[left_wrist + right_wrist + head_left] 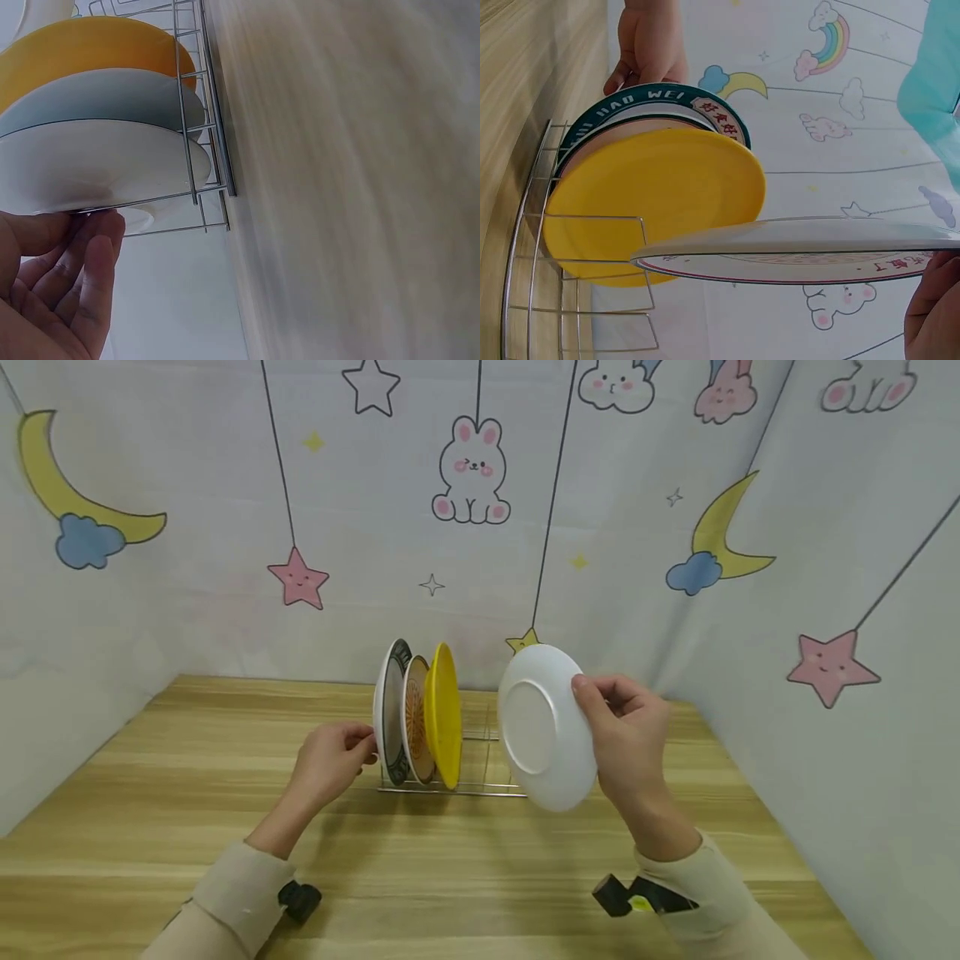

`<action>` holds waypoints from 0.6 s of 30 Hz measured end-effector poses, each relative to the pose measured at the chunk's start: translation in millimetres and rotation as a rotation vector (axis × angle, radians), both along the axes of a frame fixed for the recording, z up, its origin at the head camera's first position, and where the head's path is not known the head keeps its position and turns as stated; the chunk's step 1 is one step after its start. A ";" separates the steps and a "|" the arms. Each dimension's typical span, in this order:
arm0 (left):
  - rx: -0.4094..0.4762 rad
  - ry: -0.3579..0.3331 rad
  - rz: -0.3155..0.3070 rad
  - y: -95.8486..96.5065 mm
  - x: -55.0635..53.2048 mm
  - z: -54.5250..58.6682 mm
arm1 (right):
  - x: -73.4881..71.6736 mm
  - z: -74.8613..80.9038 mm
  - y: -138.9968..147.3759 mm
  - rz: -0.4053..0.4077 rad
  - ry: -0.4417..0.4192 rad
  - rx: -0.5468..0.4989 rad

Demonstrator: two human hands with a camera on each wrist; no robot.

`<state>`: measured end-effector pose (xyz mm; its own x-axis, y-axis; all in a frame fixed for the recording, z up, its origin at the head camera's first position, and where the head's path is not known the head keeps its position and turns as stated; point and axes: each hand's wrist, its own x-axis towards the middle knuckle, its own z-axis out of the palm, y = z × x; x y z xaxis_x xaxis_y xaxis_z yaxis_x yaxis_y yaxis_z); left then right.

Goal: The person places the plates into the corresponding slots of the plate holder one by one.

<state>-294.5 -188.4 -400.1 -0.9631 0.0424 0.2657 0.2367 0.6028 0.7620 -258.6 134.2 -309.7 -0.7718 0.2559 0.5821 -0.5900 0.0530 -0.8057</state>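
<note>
My right hand (630, 735) pinches a white plate (555, 735) by its rim, thumb on the plain underside. The plate is held tilted above the right part of a wire dish rack (487, 792); red print shows on its face in the right wrist view. At the rack's left end, my left hand (330, 764) pinches the end wire (154, 199) between thumb and fingers. Three plates stand on edge in the rack: a green-rimmed plate (394, 714) beside that hand, an orange-patterned plate (417, 718), then a yellow plate (447, 718).
The rack stands on a wood-grain table (450, 868), near its back edge. Behind and at both sides hangs a white cloth (390, 510) printed with moons, stars and rabbits. Right of the yellow plate, bare rack wires (641, 264) show.
</note>
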 end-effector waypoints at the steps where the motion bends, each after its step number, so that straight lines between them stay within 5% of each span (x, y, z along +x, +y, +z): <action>1: 0.001 0.000 -0.001 0.3 -0.7 0.0 | -1.3 0.1 -2.2 -0.002 0.000 -0.005; 18: 0.003 -0.005 0.001 -4.2 -1.3 1.8 | -18.6 -5.7 -31.2 0.011 -0.003 -0.032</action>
